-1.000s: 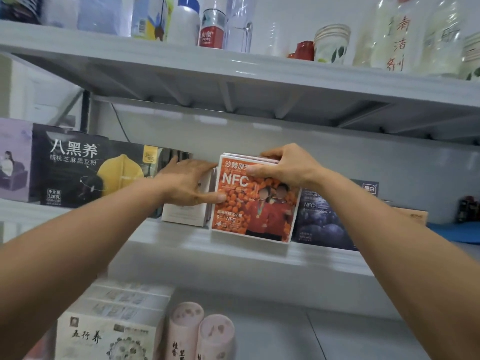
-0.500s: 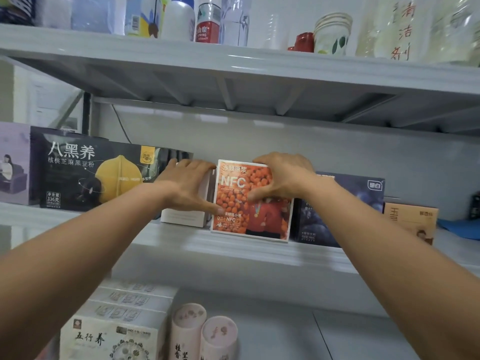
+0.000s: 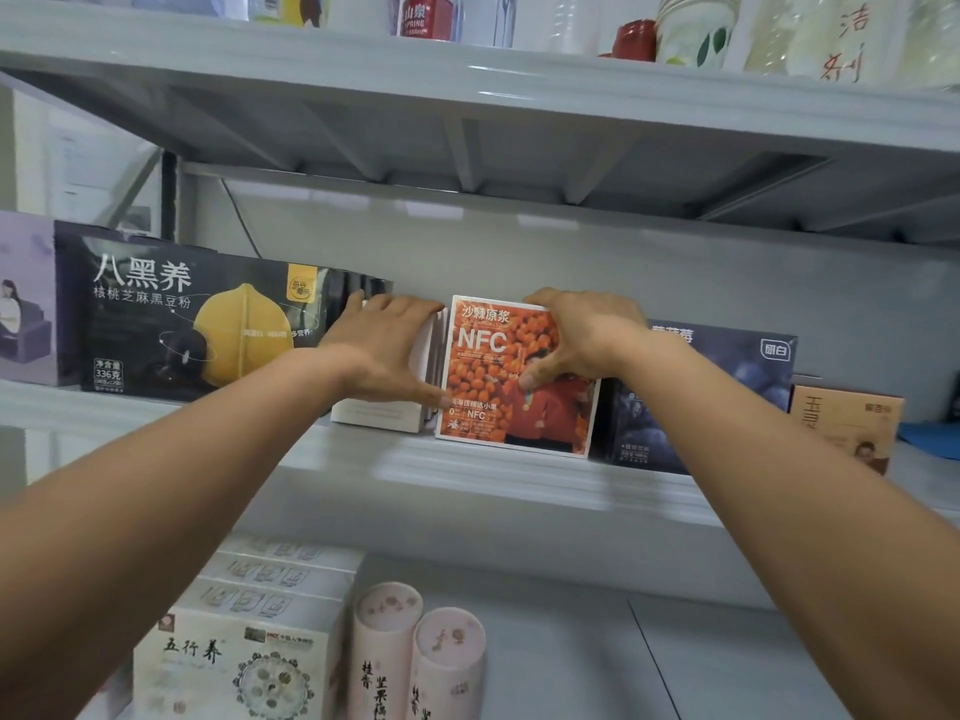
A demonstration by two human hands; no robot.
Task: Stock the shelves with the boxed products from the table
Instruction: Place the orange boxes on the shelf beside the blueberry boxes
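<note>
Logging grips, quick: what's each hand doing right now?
Left hand: open, flat on the white box, thumb touching the orange box.
Right hand: holding the orange box by its top.

A grey metal rack fills the view: the top shelf (image 3: pixel 467 70) shows its underside, stiffened by ribs (image 3: pixel 466 153) running front to back. A plain grey back panel (image 3: pixel 571 262) rises behind the middle shelf (image 3: pixel 467 475), with soft white glare along its top edge. A thin dark cable (image 3: pixel 241 220) hangs near the panel's left edge beside a black post (image 3: pixel 169 194), a bright pale wall (image 3: pixel 78 163) lies beyond, and a dark seam (image 3: pixel 652 657) crosses the bottom shelf (image 3: pixel 561 631).
</note>
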